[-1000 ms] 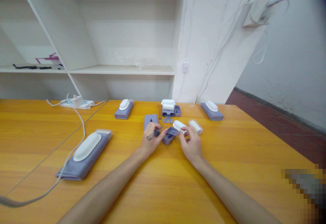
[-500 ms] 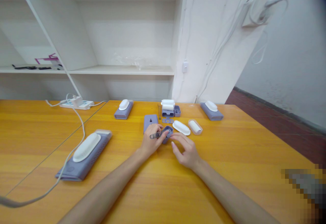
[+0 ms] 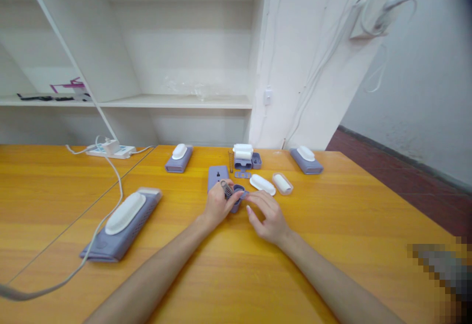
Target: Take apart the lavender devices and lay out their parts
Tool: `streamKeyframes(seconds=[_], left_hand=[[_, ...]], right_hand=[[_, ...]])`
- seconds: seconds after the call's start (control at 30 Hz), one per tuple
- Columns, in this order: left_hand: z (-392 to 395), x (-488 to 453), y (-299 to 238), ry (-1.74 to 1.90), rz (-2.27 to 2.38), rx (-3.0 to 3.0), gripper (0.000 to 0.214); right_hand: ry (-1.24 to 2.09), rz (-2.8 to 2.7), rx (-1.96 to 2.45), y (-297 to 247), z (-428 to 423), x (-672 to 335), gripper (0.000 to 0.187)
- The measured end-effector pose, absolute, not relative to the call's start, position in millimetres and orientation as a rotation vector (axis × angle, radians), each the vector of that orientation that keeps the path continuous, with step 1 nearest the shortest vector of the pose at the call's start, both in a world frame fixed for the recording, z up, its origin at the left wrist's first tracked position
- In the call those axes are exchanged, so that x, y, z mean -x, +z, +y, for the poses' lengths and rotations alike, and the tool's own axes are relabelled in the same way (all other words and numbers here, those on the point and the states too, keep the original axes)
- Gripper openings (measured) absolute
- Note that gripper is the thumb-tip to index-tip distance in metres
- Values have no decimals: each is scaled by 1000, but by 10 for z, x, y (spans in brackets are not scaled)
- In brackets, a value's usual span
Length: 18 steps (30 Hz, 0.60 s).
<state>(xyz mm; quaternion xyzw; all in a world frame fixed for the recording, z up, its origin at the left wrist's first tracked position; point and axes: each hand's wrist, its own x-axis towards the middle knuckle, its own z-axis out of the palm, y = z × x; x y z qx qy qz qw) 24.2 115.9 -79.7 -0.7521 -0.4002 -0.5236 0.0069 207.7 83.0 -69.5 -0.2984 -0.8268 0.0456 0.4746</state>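
Note:
My left hand point(image 3: 217, 205) is closed around a small purple-grey plastic housing point(image 3: 235, 208) with an open hollow top. A metal coil spring point(image 3: 226, 188) stands up tilted out of the same grip. A small flat purple piece point(image 3: 244, 194) shows at my left thumb tip, by the housing's rim. My right hand point(image 3: 268, 218) is half bent, its fingertips at that piece and its thumb apart from the fingers. Just behind my left hand lies a purple cover point(image 3: 218, 174) with a dark slot. A white oval part point(image 3: 262, 185) lies beyond my right fingers.
Behind the hands are a flat purple frame point(image 3: 243, 174), another spring point(image 3: 231, 162), stacked white parts point(image 3: 243, 151), a purple box point(image 3: 256, 160) and a clear-edged white part point(image 3: 282, 184). Purple-and-white units point(image 3: 121, 223) lie around. A cable point(image 3: 117, 166) crosses the left side from a power strip point(image 3: 111, 151).
The housing has shifted slightly left and down in my left hand, and the spring has swung from lying leftward to pointing up. The flat piece now shows at the fingertips. My right hand has barely moved.

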Motion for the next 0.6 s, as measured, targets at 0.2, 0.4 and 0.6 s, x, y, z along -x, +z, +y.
streamKeyframes(seconds=[0.2,0.4,0.6], left_hand=[[1171,-252,-793,-1642,-1267,2439,17],[1155,-232,-794,-1686,-1170,2347,11],[1140,-226,-800,-1481,-1089,2424,15]], right_hand=[[71,-2020,807,-692,852,-2083,33],[27,-2033,811,-678,838,-2083,36],[-24,-2089,704,-655,769,-2085,50]])
